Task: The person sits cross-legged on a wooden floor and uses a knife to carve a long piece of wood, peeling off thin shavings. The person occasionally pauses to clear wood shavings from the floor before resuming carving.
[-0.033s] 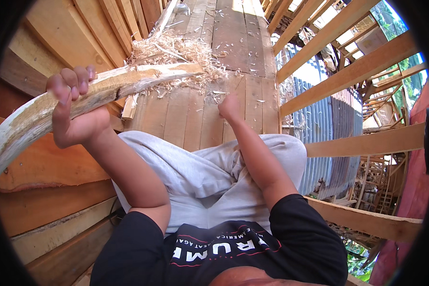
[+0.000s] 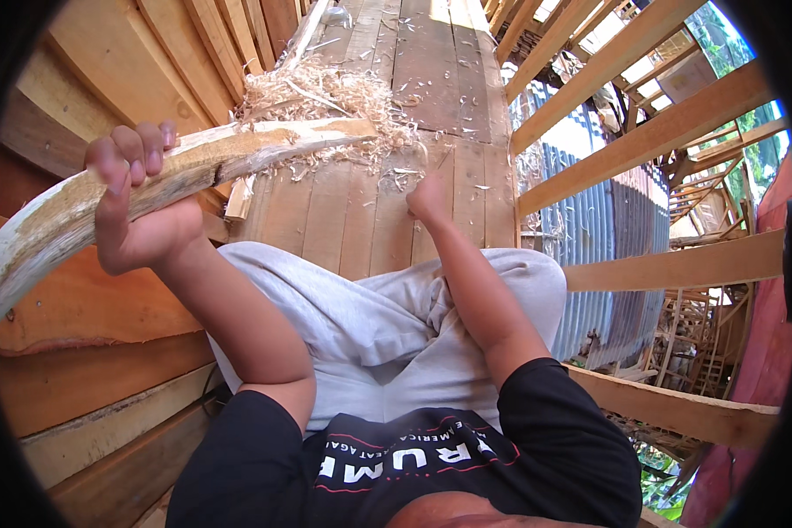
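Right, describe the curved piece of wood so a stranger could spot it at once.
Find the plank floor and, at its left side, the pale heap of shavings. In view, the curved piece of wood overlaps that heap and runs to the left edge, held in the left hand. Unlike the straight boards nearby, it bends and has whitish patches.

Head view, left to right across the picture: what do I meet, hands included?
Bare left hand gripping a curved, pale wooden piece → loose heap of curly, pale wood shavings → bare, closed right hand → blue-grey corrugated metal sheeting → reddish sheet at the far right.
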A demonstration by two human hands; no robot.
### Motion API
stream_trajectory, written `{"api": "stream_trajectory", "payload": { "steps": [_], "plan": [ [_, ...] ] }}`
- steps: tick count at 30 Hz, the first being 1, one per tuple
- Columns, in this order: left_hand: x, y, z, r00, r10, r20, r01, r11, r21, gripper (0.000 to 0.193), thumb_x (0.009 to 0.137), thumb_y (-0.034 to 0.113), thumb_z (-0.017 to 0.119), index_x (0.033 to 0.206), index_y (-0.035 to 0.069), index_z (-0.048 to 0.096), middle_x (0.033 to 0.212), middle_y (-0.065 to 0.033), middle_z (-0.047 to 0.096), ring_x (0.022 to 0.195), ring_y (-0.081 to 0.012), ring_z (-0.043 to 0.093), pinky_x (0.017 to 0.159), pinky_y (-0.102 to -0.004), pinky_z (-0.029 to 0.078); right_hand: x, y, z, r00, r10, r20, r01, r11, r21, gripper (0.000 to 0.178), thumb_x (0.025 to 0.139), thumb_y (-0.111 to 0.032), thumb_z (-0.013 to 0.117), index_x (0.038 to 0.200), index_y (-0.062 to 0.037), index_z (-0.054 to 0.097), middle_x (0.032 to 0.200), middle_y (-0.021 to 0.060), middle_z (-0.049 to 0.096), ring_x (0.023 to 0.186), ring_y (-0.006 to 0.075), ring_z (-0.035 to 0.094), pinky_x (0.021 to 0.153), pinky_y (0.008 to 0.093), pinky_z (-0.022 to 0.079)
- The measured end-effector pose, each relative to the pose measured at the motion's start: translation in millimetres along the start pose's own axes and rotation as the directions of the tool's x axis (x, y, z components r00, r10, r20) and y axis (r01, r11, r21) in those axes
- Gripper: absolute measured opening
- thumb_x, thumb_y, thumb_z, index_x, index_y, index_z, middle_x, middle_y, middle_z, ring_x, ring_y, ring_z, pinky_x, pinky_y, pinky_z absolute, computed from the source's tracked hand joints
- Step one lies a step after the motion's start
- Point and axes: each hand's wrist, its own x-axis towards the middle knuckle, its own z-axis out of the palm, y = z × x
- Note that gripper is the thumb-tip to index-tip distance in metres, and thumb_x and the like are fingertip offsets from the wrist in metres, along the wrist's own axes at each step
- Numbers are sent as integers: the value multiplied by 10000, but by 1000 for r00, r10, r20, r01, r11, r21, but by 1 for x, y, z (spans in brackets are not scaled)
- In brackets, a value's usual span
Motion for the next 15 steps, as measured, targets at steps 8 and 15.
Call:
{"api": "stream_trajectory", "payload": {
  "steps": [8, 15],
  "plan": [
    [1, 10, -11, 996, -85, 38, 85, 996, 8, 235, 697, 171, 602, 846, 141, 424, 700, 11, 381, 685, -122, 364, 757, -339, 313, 27, -58, -24, 951, -308, -5, 296, 920, -256, 1149, 621, -416, 870, 1467, -22, 200, 1381, 305, 384, 1242, 406, 469, 1022, 478, 416],
    [3, 13, -12, 977, -171, 125, 165, 985, 54, 314, 692, 222, 645, 853, 154, 385, 691, 30, 393, 655, -103, 382, 742, -309, 322, 97, -137, -24, 875, -427, 228, 474, 658, -586, 1511, 391, -516, 935, 1535, -293, -27, 1570, 265, 35, 1427, 460, 172, 1126, 577, 263]
  ]
}}
